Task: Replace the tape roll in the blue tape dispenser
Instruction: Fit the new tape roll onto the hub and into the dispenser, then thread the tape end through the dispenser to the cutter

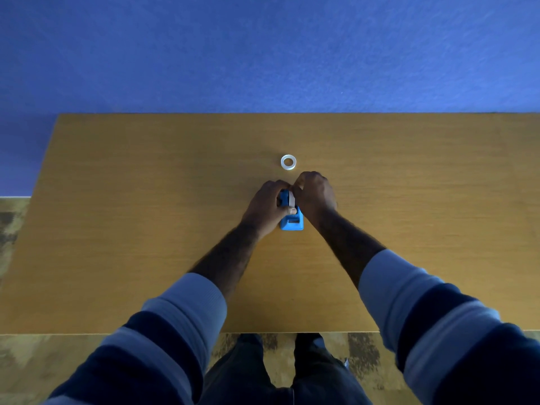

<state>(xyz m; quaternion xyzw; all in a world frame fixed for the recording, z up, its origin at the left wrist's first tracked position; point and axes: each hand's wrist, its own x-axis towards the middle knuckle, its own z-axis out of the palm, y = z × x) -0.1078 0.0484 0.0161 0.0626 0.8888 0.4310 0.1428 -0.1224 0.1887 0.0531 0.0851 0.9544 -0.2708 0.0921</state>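
Tabletop [146, 229], away from edges: left hand [264, 204] grips dispenser [292, 223], right hand [315, 194] pinches its roll [291, 199]

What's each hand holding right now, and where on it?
Left hand grips the blue tape dispenser around its far end. Right hand pinches the top of the white roll seated in it.

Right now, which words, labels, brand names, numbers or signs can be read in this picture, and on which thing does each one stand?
None can be read.
The blue tape dispenser: no legible mark; any small moulding is too small to tell.
The loose tape roll on the table: plain, no print visible.
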